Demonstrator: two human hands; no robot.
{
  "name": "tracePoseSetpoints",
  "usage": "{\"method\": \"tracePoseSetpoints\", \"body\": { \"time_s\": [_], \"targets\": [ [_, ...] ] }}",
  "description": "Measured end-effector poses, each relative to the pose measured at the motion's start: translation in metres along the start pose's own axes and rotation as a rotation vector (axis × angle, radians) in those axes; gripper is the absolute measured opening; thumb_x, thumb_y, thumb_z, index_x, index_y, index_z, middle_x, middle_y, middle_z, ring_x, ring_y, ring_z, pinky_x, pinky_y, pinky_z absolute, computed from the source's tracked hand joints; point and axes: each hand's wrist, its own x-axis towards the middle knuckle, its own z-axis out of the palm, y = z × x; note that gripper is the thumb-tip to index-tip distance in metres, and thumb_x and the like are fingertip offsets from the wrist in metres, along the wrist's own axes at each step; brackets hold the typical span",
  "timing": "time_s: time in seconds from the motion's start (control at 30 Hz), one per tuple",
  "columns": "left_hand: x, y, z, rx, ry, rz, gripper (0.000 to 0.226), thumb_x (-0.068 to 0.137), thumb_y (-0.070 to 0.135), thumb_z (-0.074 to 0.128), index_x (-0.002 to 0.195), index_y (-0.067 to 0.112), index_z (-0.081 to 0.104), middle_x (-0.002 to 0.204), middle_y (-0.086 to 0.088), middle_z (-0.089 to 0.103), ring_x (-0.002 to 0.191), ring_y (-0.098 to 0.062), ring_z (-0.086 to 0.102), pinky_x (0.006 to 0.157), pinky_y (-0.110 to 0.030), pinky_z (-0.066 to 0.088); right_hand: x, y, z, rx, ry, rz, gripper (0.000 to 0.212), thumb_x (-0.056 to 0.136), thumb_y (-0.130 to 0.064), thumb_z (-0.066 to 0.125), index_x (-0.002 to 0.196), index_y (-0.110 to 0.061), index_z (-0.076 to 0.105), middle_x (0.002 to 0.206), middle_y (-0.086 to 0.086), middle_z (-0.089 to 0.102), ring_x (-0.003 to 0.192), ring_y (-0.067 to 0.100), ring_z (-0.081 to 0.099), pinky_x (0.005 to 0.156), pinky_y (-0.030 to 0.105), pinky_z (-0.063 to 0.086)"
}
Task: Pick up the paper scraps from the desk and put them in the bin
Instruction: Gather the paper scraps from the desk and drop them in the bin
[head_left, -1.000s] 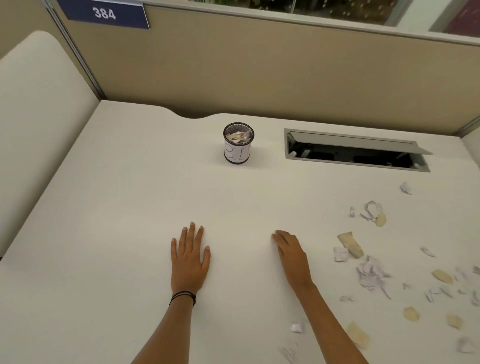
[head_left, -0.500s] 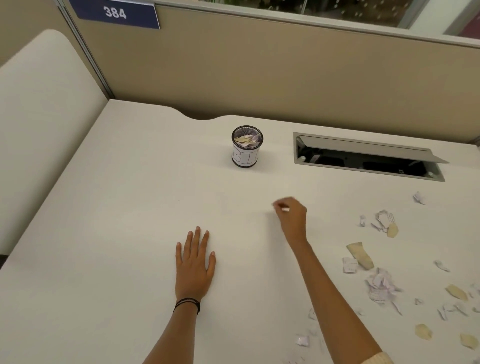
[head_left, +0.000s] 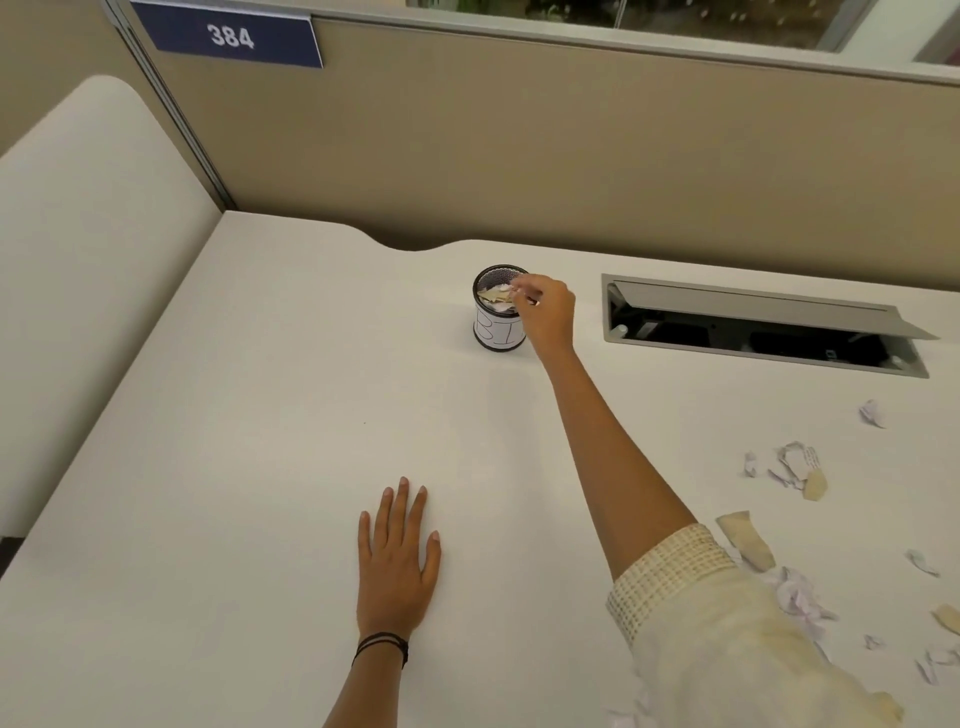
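Head view: right hand pinches scrap over bin rim; left hand flat, fingers straight.

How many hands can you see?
2. The bare left hand lies flat on the white desk; the bare right hand is over the small black mesh bin, pinching a small white paper scrap.

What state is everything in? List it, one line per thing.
bin: upright, partly filled with scraps.
right hand: over the bin's mouth, apparently pinching a small white scrap.
left hand: flat on the desk, fingers straight.
loose paper scraps: scattered on the desk's right side.
cable hatch lid: propped open.
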Motion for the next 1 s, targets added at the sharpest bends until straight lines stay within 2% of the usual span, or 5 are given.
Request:
{"method": "tracePoseSetpoints", "body": {
  "time_s": [0.2,0.47,0.57,0.73,1.0],
  "targets": [
    [0.001,0.000,0.000,0.021,-0.002,0.001,0.058,0.094,0.039,0.025,0.149,0.022,0.024,0.157,0.002,0.017,0.144,-0.015,0.011,0.117,-0.039,0.002,-0.056,0.031,-0.055,0.080,0.113,-0.044,0.026,0.084,0.011,0.050,0.099,-0.001,0.068,0.115,0.011,0.063,0.105,0.012,0.056,0.079,0.000,0.042],
    [0.000,0.001,-0.001,0.046,0.005,0.004,0.058,0.093,0.040,0.023,0.147,0.019,0.029,0.155,-0.001,0.023,0.142,-0.019,0.017,0.116,-0.038,0.001,-0.168,0.154,-0.177,-0.361,0.273,0.177,0.026,0.091,-0.007,0.051,0.115,-0.006,0.061,0.130,0.012,0.055,0.125,0.029,0.048,0.113,0.045,0.029],
    [-0.001,0.002,-0.001,0.045,0.010,0.003,0.059,0.093,0.041,0.021,0.147,0.018,0.028,0.155,-0.001,0.021,0.143,-0.019,0.016,0.116,-0.035,-0.003,-0.196,0.178,-0.217,-0.504,0.119,0.258,0.038,0.092,-0.024,0.047,0.126,-0.008,0.053,0.136,0.017,0.050,0.129,0.032,0.043,0.111,0.051,0.027],
    [-0.002,0.002,0.000,0.031,0.020,0.009,0.061,0.093,0.045,0.017,0.148,0.020,0.025,0.156,0.001,0.016,0.144,-0.017,0.011,0.116,-0.036,-0.003,-0.227,0.175,-0.240,-0.542,-0.125,0.265,0.040,0.097,-0.017,0.039,0.137,-0.012,0.039,0.143,0.015,0.038,0.133,0.031,0.036,0.111,0.041,0.028],
    [-0.003,0.001,0.001,0.008,0.021,0.012,0.063,0.092,0.047,0.015,0.149,0.020,0.023,0.157,0.001,0.014,0.144,-0.017,0.009,0.117,-0.042,0.003,-0.253,0.162,-0.217,-0.711,-0.051,0.272,0.039,0.091,-0.010,0.052,0.130,-0.009,0.047,0.141,0.012,0.042,0.125,0.030,0.042,0.095,0.038,0.044]
  ]
}}
